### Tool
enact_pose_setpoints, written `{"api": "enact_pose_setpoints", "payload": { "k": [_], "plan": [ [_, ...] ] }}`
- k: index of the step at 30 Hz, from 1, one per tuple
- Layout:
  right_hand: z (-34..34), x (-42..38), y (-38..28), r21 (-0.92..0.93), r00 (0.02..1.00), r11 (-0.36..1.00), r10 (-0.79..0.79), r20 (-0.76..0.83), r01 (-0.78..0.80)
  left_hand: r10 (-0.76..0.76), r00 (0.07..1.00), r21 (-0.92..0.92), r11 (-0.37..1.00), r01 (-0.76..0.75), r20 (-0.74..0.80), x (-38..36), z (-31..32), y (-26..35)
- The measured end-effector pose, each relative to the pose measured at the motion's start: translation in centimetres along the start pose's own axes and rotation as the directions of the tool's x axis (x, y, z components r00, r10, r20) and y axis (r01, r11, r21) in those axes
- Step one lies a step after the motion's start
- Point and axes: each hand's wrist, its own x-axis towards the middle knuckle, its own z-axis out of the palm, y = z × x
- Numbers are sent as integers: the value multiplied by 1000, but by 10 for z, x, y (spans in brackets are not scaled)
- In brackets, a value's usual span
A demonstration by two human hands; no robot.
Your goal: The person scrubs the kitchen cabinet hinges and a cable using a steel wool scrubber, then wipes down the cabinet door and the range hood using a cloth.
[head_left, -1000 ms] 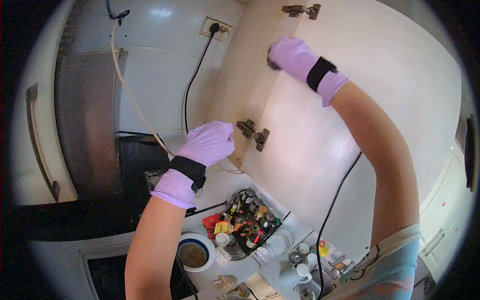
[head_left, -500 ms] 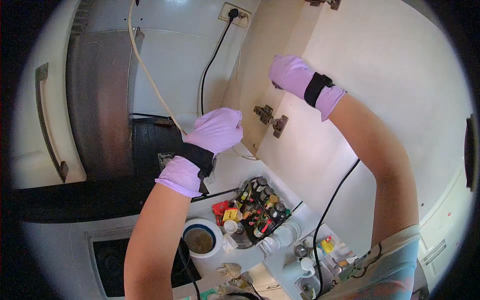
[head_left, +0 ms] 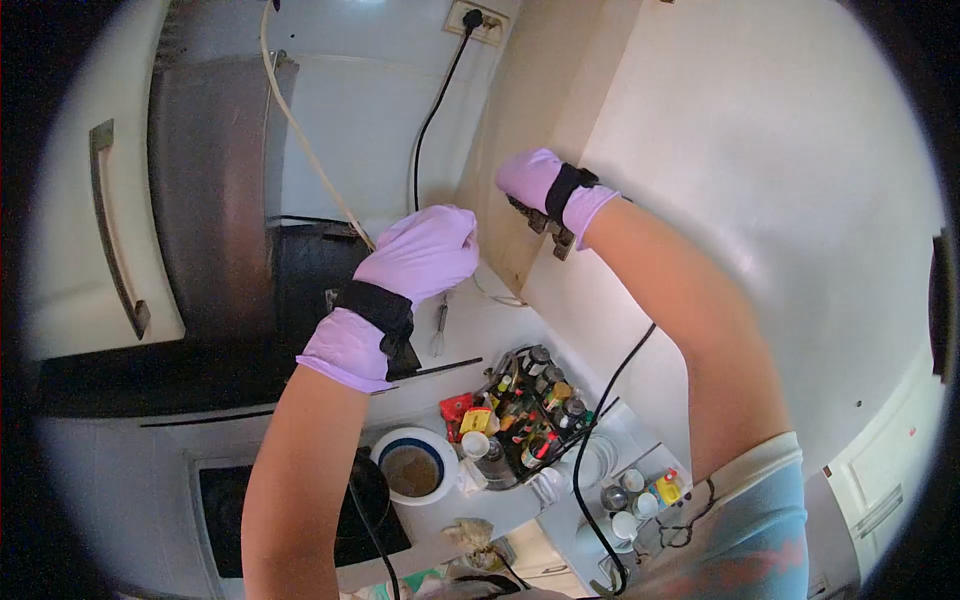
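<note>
Both hands wear light purple gloves with black straps at the wrists. My left hand point(head_left: 425, 250) is closed in front of the range hood's lower part and the white tiled wall; whatever its fingers hold is hidden. Further right, my right hand point(head_left: 535, 180) is also closed, beside the inner edge of the open white cabinet door point(head_left: 720, 150). A metal hinge point(head_left: 563, 240) shows just below that hand, partly covered by it. Its fingertips and anything between them are hidden.
A range hood point(head_left: 210, 200) and a handled cabinet door point(head_left: 80, 230) stand at left. Below are a rack of bottles point(head_left: 540, 410), a white-rimmed bowl point(head_left: 450, 460), a black stove point(head_left: 225, 520) and cups point(head_left: 645, 505). A black cable point(head_left: 583, 450) hangs at right.
My right hand has moved left and down, from above the hinge to beside it. My left hand has shifted slightly left. The camera view has shifted a little.
</note>
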Motion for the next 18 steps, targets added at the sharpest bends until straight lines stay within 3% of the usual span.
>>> {"api": "enact_pose_setpoints", "payload": {
  "k": [5, 7, 11, 14, 16, 18],
  "plan": [
    [-21, -34, -8, -85, 997, 996, -2, 83, 9, 35, 999, -42, 998, -36, -35, -2, -1, 11],
    [-22, -43, -6, -92, 995, 991, -96, 26, 98, -13, 999, -54, 998, 12, -30, 2, 0, 15],
    [-37, -41, -2, -23, 992, 992, -126, 17, 126, 14, 1000, -83, 996, -15, -19, 4, 4, 17],
    [-42, -38, 9, 7, 994, 1000, -27, -107, 28, 66, 997, -45, 997, -65, 27, 27, 22, 10],
    [-45, -33, 19, 131, 999, 991, -41, -10, 42, 120, 989, -82, 989, -127, -83, 49, 40, 4],
    [-62, -43, 19, 181, 1000, 983, -6, -19, 9, 102, 983, -132, 984, -122, -150, 73, 47, 6]
  ]
}}
